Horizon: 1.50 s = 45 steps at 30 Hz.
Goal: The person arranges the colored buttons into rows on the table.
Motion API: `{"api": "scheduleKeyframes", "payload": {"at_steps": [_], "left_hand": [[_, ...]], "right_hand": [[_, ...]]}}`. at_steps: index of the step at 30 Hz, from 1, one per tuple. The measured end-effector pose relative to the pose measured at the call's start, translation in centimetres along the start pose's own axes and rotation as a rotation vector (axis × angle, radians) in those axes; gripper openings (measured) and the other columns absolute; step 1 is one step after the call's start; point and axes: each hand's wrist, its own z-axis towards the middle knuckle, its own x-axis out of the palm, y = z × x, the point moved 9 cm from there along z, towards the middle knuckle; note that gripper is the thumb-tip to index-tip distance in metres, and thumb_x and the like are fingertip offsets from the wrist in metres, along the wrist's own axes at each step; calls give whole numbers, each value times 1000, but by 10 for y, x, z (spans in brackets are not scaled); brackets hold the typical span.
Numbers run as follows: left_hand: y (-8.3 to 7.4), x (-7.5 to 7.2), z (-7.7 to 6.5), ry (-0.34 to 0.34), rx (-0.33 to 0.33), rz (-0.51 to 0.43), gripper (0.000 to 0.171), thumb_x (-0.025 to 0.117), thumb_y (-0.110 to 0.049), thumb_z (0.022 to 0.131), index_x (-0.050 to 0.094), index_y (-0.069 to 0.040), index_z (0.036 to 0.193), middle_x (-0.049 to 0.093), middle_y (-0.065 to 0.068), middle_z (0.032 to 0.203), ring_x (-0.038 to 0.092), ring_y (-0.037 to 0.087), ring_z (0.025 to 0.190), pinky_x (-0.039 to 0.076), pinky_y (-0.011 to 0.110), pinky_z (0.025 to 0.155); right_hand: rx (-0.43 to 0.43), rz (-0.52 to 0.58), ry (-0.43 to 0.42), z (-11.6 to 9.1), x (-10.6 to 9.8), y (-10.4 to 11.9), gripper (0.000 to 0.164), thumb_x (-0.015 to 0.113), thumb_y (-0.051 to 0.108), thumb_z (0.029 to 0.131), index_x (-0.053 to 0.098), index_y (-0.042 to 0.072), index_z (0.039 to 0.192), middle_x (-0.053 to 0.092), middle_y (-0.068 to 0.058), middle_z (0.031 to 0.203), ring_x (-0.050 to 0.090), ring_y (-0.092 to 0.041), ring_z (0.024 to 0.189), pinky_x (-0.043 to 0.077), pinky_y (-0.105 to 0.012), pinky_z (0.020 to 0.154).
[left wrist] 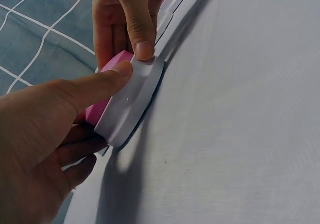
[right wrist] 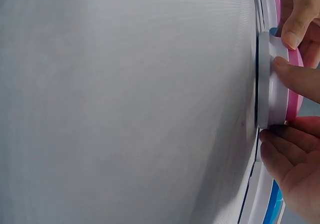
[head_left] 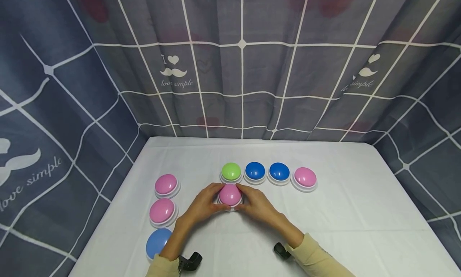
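In the head view a pink push button with a white round base sits mid-table, just in front of a green button. My left hand grips its left side, thumb at the near edge and fingers round the far side. On its right side my right hand grips it the same way. From the left wrist, the left thumb lies on the white base of the pink button. The right wrist view shows both thumbs on that base, low over the white cloth.
Right of the green button stand two blue buttons and a pink button in a row. Down the left side are two pink buttons and a blue button, partly behind my left forearm. Checked curtains border the white table.
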Motion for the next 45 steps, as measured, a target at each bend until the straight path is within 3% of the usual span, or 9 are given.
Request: {"api": "scheduleKeyframes", "payload": {"at_steps": [7, 15, 23, 28, 31, 36, 38, 40, 45], "left_hand": [[-2, -1, -1, -12, 9, -6, 70, 87, -29, 75, 59, -3, 133, 62, 8, 126, 58, 25, 119, 46, 47, 101], [-3, -12, -11, -52, -65, 35, 72, 86, -31, 77, 57, -3, 137, 59, 9, 133, 53, 29, 126, 42, 51, 104], [-27, -52, -63, -303, -39, 100, 71, 90, -22, 71, 60, -7, 134, 62, 5, 130, 59, 26, 120, 48, 45, 98], [-34, -77, -105, -453, -35, 208, 73, 93, -16, 64, 62, -4, 129, 64, 7, 124, 62, 26, 110, 40, 15, 100], [-23, -92, -133, -464, -176, 219, 74, 93, -17, 66, 60, -3, 131, 63, 10, 125, 60, 31, 112, 30, 10, 104], [17, -102, -187, -270, -668, 222, 88, 84, -46, 76, 46, -1, 143, 49, 23, 139, 47, 47, 126, 37, 58, 105], [31, -100, -207, -185, -796, 244, 100, 81, -56, 75, 41, 3, 144, 42, 29, 142, 40, 52, 129, 34, 66, 101], [41, -98, -222, -128, -866, 269, 107, 80, -61, 72, 39, 7, 144, 39, 33, 142, 37, 55, 130, 33, 66, 101], [53, -90, -241, -69, -894, 283, 115, 81, -64, 68, 36, 11, 142, 37, 37, 140, 36, 58, 128, 34, 66, 100]], "right_hand": [[-1, 3, 8, 1, 0, 0, 72, 84, 18, 79, 51, -3, 139, 60, -15, 134, 56, -29, 124, 44, -45, 104], [-13, 7, -8, 1, -3, 6, 78, 82, 24, 81, 45, -3, 144, 56, -15, 138, 55, -30, 125, 44, -47, 103], [-65, 152, -104, 9, 2, 34, 68, 79, 19, 86, 48, -1, 143, 58, -18, 134, 60, -31, 117, 53, -44, 92], [-56, 226, -79, 9, 22, 62, 66, 77, 24, 88, 49, 4, 144, 56, -11, 140, 56, -26, 125, 47, -43, 101], [-58, 243, -42, 8, 38, 80, 66, 76, 29, 89, 49, 5, 145, 53, -7, 144, 51, -23, 131, 41, -42, 107], [-93, 306, -4, 3, 65, 108, 66, 75, 31, 90, 49, 4, 144, 54, -7, 143, 50, -21, 132, 41, -36, 107], [-109, 336, 1, 1, 75, 116, 66, 75, 30, 89, 49, 4, 144, 55, -8, 141, 51, -21, 130, 43, -35, 105], [-123, 347, 18, 0, 87, 123, 67, 77, 30, 88, 50, 2, 143, 56, -10, 140, 52, -20, 129, 44, -33, 104], [-114, 254, 150, 3, 122, 134, 78, 81, 36, 83, 48, -1, 143, 56, -10, 140, 51, -19, 130, 42, -29, 105]]}}
